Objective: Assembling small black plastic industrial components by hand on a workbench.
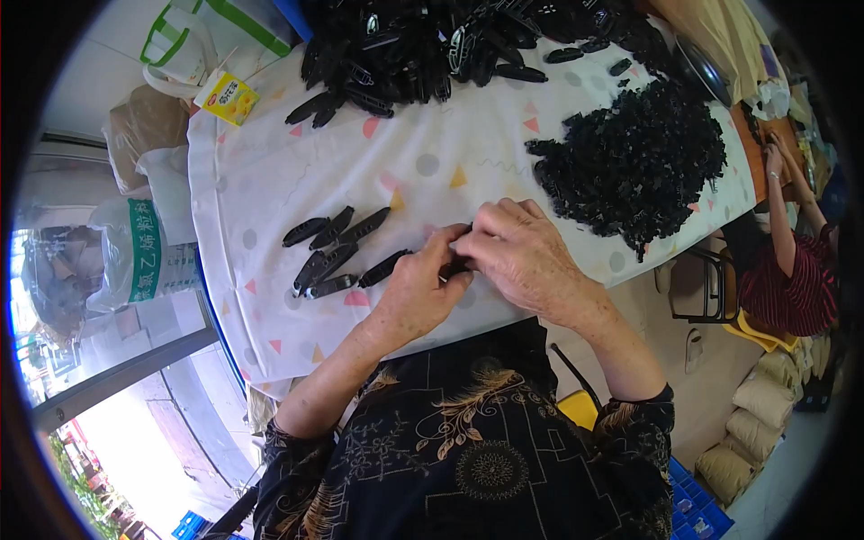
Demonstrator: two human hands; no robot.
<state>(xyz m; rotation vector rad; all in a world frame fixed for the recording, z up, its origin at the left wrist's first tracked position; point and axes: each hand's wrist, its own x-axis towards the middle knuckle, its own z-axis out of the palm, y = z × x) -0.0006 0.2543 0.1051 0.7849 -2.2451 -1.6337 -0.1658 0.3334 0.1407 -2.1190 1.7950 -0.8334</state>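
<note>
Parts (pixel 337 259), long and black, lie in a loose cluster on the patterned white tablecloth (pixel 360 171). Just right of this cluster, the left hand (pixel 418 288) and right hand (pixel 522 254) meet, their bent fingers pinching a dark piece (pixel 458 266) they mostly hide; its shape I cannot tell. Beyond the cluster spreads a large black heap (pixel 405 58); well right of it sits a mound of tiny black bits (pixel 643 153).

Elongated black parts (pixel 334 263) are seen as smooth, glossy plastic; table cover (pixel 342 171) is seen as smooth sheeting; patterned top (pixel 490 409) is made of cloth; green-banded bag (pixel 110 256) is made of shiny plastic film
</note>
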